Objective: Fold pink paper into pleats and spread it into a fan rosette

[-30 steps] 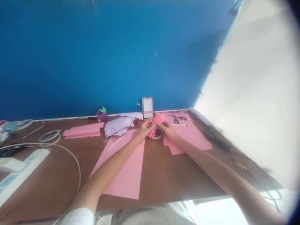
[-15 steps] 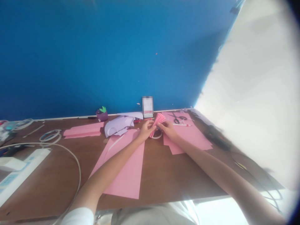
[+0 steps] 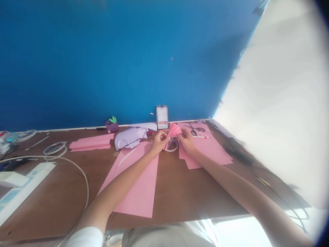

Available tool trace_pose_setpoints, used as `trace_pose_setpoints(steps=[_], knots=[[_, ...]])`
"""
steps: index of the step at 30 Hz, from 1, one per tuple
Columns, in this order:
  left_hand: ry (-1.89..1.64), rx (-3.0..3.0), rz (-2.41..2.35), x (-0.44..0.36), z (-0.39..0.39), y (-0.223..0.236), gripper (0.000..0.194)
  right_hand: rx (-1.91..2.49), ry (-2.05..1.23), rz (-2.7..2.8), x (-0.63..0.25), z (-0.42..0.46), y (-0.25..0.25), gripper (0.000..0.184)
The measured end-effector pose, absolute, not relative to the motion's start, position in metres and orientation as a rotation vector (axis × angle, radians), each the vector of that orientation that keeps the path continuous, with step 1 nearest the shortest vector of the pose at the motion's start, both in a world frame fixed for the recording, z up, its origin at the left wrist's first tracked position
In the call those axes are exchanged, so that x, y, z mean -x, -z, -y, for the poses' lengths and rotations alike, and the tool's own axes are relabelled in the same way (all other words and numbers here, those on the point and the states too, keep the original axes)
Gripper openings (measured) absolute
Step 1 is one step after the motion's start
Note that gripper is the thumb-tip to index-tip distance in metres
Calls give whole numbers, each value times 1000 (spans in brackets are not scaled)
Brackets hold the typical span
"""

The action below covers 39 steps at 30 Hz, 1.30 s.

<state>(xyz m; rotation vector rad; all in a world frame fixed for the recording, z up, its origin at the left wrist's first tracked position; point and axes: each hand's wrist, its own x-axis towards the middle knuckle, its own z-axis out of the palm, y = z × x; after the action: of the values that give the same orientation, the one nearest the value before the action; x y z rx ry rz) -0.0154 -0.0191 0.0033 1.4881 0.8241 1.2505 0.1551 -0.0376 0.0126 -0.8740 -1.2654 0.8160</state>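
Note:
Between my hands is a pleated pink paper fan [image 3: 174, 130], its upper part spread and its middle pinched narrow. My left hand [image 3: 159, 142] is closed on its narrow middle from the left. The fingers of my right hand [image 3: 186, 140] grip the right edge of the spread pleats. Just beneath the fan a white tape roll [image 3: 172, 145] lies on the table, partly covered. Below my left arm is a large pink sheet [image 3: 138, 185]. Scissors [image 3: 195, 130] with dark handles rest on more pink sheets [image 3: 205, 151] beside my right hand.
A phone [image 3: 162, 116] leans on the blue wall behind my hands. Crumpled lilac paper [image 3: 131, 138], folded pink paper [image 3: 92, 142] and a small purple pot [image 3: 111, 126] lie to the left. A power strip [image 3: 28, 187] and looped cable [image 3: 86, 181] occupy the left side.
The top of the pleated fan has spread wider toward the right. My right fingers have shifted slightly right, from its middle to its edge. My left hand stays nearly in place.

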Motion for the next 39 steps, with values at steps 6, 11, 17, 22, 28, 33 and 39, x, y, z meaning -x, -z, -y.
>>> trace_pose_setpoints(steps=[6, 11, 17, 22, 28, 33, 39], knots=[[-1279, -1779, -1047, 15, 27, -7, 19, 951, -775, 1285, -155, 40, -13, 32], [-1379, -1899, -1272, 18, 30, -11, 9, 929, -684, 1344, -150, 46, -14, 41], [-1481, -1892, -1318, 19, 30, -10, 8, 999, -427, 1508, -149, 50, -15, 30], [-1527, -1925, -1380, 18, 33, -11, 6, 1061, -375, 1569, -150, 51, -14, 13], [-1545, -2122, -1184, 17, 38, -15, 15, 1010, -482, 1532, -147, 52, -18, 19], [-1566, -2115, -1173, 17, 37, -15, 15, 1034, -400, 1586, -150, 52, -25, 16], [-1537, -2075, -1125, 18, 36, -17, 16, 1064, -258, 1682, -155, 50, -21, 13]])
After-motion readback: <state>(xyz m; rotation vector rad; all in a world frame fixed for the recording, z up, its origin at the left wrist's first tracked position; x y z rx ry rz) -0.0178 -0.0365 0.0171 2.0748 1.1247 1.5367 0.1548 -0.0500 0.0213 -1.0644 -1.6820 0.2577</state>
